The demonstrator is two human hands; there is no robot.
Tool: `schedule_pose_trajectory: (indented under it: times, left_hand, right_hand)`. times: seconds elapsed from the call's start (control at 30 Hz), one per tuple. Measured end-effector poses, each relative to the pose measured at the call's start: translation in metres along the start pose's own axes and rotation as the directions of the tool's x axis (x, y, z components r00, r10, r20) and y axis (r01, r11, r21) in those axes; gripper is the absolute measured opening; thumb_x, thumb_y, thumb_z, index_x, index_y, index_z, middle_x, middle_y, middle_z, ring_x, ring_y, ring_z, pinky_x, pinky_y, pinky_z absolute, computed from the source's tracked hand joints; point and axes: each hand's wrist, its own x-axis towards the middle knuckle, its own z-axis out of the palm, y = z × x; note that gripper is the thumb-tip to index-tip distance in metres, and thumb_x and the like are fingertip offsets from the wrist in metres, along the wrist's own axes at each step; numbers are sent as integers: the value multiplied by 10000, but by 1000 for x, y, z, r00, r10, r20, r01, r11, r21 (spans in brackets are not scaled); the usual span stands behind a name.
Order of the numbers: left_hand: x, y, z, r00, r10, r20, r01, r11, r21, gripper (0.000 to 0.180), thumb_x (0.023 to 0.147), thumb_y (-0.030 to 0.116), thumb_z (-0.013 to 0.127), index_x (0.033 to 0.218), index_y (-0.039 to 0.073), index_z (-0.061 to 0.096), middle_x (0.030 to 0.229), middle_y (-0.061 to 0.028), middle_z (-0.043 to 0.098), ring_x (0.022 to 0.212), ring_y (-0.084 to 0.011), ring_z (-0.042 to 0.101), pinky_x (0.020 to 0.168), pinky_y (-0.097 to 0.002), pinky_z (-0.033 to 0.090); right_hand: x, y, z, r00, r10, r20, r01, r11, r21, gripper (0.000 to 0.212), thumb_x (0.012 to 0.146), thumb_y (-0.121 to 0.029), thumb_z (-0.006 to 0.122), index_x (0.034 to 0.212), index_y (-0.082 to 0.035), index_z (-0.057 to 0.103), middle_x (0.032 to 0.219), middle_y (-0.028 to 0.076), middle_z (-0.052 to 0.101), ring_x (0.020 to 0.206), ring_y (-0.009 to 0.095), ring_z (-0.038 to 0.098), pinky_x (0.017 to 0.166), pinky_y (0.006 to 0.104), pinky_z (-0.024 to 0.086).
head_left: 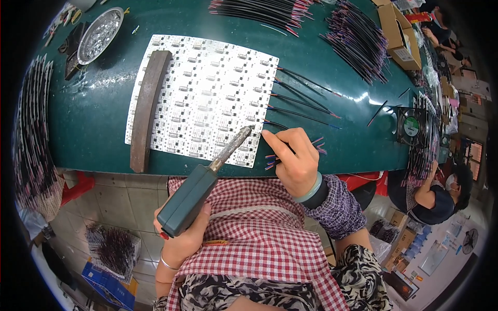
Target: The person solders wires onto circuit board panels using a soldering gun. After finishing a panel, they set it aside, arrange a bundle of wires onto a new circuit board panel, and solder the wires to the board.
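While the left hand (181, 236) wraps closed around the green handle of a soldering iron (207, 181), the iron's grey, crusted tip reaches up and to the right to the lower right corner of a white circuit panel (202, 98).

Right hand (293, 158): fingers pressed together, index finger stretched toward the iron's tip, pinching a thin black wire (275, 125) at the panel's right edge; a small bunch of further wires (270, 165) with pink and blue ends sticks out beneath the palm. A pale green bangle (310, 191) sits on the wrist, above a purple checked sleeve (337, 207).

Circuit panel: flat on a dark green table (88, 119), made of many small repeated boards in rows. A long brown bar (148, 106), slightly curved, lies across its left side. Several black wires (303, 103) with coloured ends run out from its right edge onto the table, spaced one above another.

Table, farther out: a round metal dish (99, 35) near the upper left; a large heap of black wires (358, 39) at the upper right and another spread (264, 10) along the top edge; a cardboard box (399, 36) beyond them; a small black fan (412, 127) at the right edge.

Below the table: a red checked apron (259, 233) over the lap; a tiled floor (119, 202) with a bundle of wires (114, 249) on it.

Right margin: another person (436, 194) in a dark top, seated at the same table.
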Motion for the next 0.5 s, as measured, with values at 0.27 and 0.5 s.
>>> schedule_pose_trajectory:
  times: [0.27, 0.5]
  left_hand:
    - [8, 5, -1, 991, 33, 132, -38, 999, 32, 244, 737, -18, 723, 974, -73, 701, 920, -162, 707, 751, -230, 707, 669, -300, 547]
    - [8, 1, 0, 982, 111, 152, -124, 989, 81, 195, 716, -15, 722, 901, -66, 688, 845, -150, 674, 657, -245, 666, 596, -311, 524]
  right_hand:
    - [0, 1, 0, 999, -43, -32, 45, 998, 51, 527, 516, 113, 582, 1026, 50, 697, 861, 123, 613, 771, 286, 604, 639, 363, 506]
    - [3, 1, 0, 997, -70, -38, 70, 998, -3, 394, 580, 54, 635, 970, 47, 691, 825, 82, 603, 766, 248, 604, 614, 340, 505]
